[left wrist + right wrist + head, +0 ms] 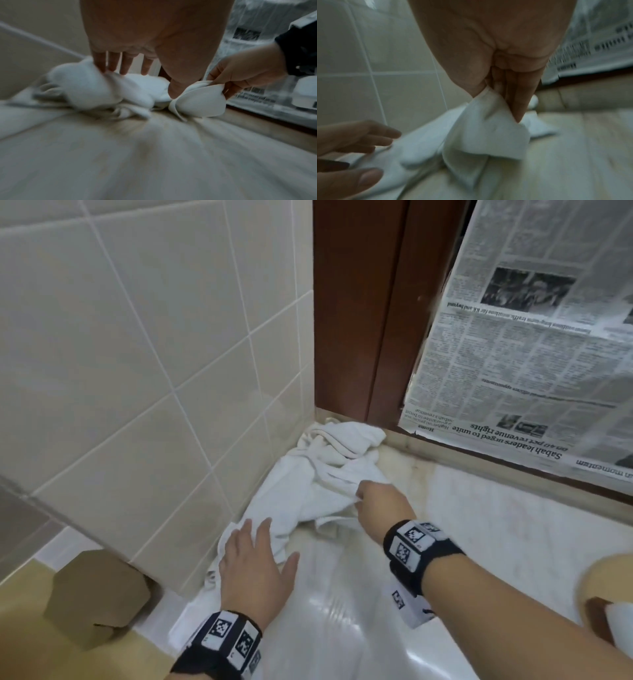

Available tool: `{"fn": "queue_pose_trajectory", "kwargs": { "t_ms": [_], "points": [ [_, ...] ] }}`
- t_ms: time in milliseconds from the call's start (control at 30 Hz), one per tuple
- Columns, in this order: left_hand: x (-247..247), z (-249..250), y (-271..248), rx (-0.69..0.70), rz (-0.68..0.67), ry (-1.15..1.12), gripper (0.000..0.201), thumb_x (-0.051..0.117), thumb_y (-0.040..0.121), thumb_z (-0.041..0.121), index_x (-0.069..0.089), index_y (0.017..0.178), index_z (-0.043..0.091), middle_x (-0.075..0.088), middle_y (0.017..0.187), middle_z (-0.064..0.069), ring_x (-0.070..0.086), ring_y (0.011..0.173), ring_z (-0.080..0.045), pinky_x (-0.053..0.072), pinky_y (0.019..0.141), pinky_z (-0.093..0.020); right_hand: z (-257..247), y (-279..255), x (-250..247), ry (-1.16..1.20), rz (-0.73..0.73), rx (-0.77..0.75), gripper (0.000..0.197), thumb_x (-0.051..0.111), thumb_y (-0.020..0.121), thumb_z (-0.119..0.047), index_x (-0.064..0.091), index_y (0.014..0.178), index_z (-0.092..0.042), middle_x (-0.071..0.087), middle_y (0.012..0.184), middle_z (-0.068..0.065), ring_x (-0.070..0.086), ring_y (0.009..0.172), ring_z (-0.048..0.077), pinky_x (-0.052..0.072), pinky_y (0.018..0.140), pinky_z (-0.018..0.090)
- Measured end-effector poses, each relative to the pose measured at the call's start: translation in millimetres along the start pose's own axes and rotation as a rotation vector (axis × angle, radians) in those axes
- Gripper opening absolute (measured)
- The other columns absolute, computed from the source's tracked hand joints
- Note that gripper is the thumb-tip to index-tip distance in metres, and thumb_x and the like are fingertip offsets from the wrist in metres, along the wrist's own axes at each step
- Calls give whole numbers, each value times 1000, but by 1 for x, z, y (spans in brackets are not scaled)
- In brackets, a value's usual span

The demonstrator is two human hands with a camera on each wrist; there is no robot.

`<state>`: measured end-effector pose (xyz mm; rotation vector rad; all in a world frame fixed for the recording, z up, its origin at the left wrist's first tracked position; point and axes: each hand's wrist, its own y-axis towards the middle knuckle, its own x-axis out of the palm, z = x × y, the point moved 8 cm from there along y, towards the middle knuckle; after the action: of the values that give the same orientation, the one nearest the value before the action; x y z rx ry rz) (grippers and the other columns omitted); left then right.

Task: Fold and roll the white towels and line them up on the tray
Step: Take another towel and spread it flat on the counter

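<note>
The right hand (375, 501) has a pinching grip on a fold of the crumpled towel (308, 494), which lies on the worktop (479, 542) in the tiled corner. Just left of that grip, the left hand (257, 563) hovers released, fingers spread over the towel's near end.

Head camera looks steeply down at both hands; each wrist camera peers close along its palm, all sharing the crumpled towels (318, 484).

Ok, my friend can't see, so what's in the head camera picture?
The right hand pinches a crumpled white towel piled in a tiled corner, while the open left hand reaches toward it. Newspaper covers the window behind.
</note>
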<state>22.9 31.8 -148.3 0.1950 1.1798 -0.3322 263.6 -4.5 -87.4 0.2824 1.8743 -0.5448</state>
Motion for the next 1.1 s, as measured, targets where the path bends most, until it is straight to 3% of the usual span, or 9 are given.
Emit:
{"fn": "queue_pose_trajectory", "kwargs": {
  "t_ms": [167, 300, 433, 567, 667, 833, 900, 1000, 1100],
  "points": [
    [-81, 85, 38, 247, 174, -187, 69, 46, 94, 65, 34, 155, 35, 42, 156, -7, 36, 143, -29, 32, 118, -48, -25, -51, -133, 2, 252, -195, 14, 56, 96, -19, 67, 102, -26, 69, 93, 1, 64, 89, 26, 48, 70, 33],
    [-146, 170, 50, 574, 70, -434, 40, 60, 96, 49, 58, 135, 41, 65, 128, 19, 57, 121, -9, 44, 109, -41, -41, -112, -227, -12, 439, -330, 13, 59, 97, -22, 69, 101, -30, 70, 92, -8, 63, 87, 17, 51, 73, 34],
    [-191, 211, 17, 586, -18, -845, 10, 67, 98, 38, 72, 100, 30, 74, 96, 14, 69, 94, -4, 54, 88, -30, -37, -180, -294, 4, 550, -387, 14, 65, 95, -24, 73, 99, -35, 70, 91, -18, 58, 81, 0, 42, 69, 16],
    [-245, 221, -50, 630, 93, -916, 21, 58, 104, 22, 77, 98, 31, 75, 92, 13, 66, 85, -2, 49, 73, -17, -21, -245, -325, -40, 550, -405, 8, 74, 87, -26, 73, 88, -34, 67, 76, -19, 59, 76, -5, 43, 66, 15],
    [-281, 216, -104, 683, 160, -799, 20, 60, 103, 25, 79, 100, 30, 76, 91, 10, 69, 85, -9, 52, 71, -26, 9, -275, -316, -118, 473, -346, 6, 75, 88, -33, 71, 83, -35, 64, 68, -15, 58, 68, -1, 44, 63, 16],
    [-318, 208, -195, 830, 208, -544, 19, 66, 99, 20, 78, 94, 33, 73, 82, 24, 67, 79, 4, 43, 65, -8, 64, -298, -236, 30, 321, -287, 18, 72, 89, -43, 67, 76, -32, 62, 64, -10, 55, 59, 3, 40, 54, 18],
    [-320, 202, -219, 873, 205, -419, 21, 66, 100, 26, 74, 91, 44, 71, 77, 23, 65, 73, 2, 43, 61, -12, 81, -302, -186, 99, 241, -271, 21, 72, 88, -43, 65, 73, -31, 63, 67, -9, 58, 64, 5, 42, 59, 22],
    [-318, 171, -227, 807, 186, -383, 21, 55, 95, 49, 75, 94, 42, 74, 80, 9, 69, 76, -10, 50, 68, -29, 115, -306, -117, 217, 134, -189, 24, 73, 88, -44, 65, 74, -25, 63, 70, -8, 58, 68, 7, 43, 63, 23],
    [-300, 130, -223, 674, 117, -442, 24, 63, 99, 45, 79, 94, 29, 74, 79, 5, 68, 76, -11, 49, 68, -28, 150, -323, -77, 400, 118, -94, 23, 76, 87, -41, 68, 73, -24, 65, 70, -9, 60, 70, 9, 42, 64, 19]
  ]
}}
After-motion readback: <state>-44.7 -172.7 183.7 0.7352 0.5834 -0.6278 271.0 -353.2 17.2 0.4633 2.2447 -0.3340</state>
